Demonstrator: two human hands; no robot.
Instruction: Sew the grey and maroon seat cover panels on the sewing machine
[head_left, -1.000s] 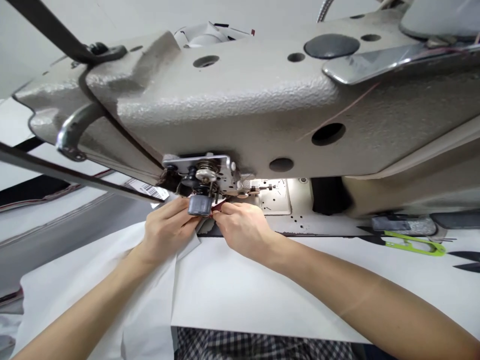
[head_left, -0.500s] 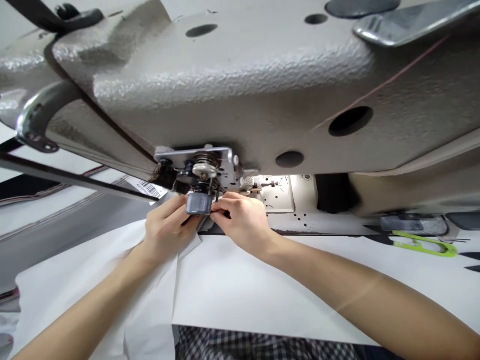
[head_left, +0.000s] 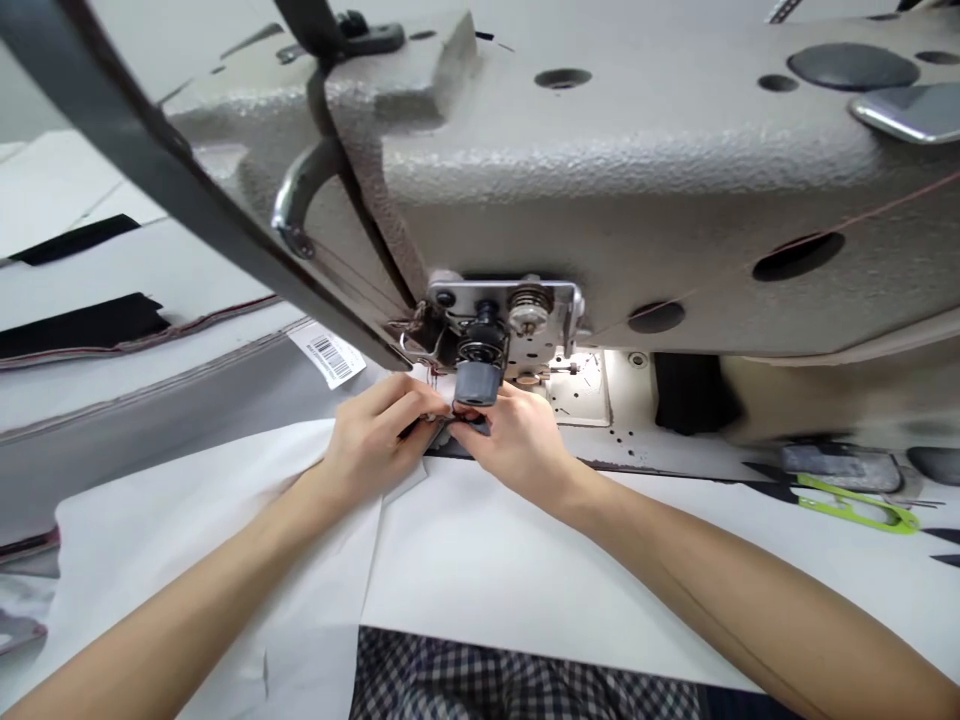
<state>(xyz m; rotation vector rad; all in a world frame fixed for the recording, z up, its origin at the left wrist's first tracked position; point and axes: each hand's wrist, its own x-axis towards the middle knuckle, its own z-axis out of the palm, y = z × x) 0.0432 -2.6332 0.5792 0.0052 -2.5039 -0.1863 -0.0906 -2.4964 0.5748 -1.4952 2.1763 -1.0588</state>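
Note:
A large grey sewing machine fills the upper view, its tension dials and a dark knob hanging just above my hands. My left hand and my right hand meet under the knob, fingertips pinched together on the edge of white fabric and a dark strip at the needle area. The needle and what lies between my fingertips are hidden by the knob and fingers. The fabric spreads over the table toward me.
A lit needle plate lies right of my hands. Green thread snips rest at the far right on the table. A barcode label and dark strips lie to the left. Checked cloth shows below.
The view has shifted, so the machine and hands sit further right in the picture. My hands stay pinched together under the knob, drawn a little closer to each other.

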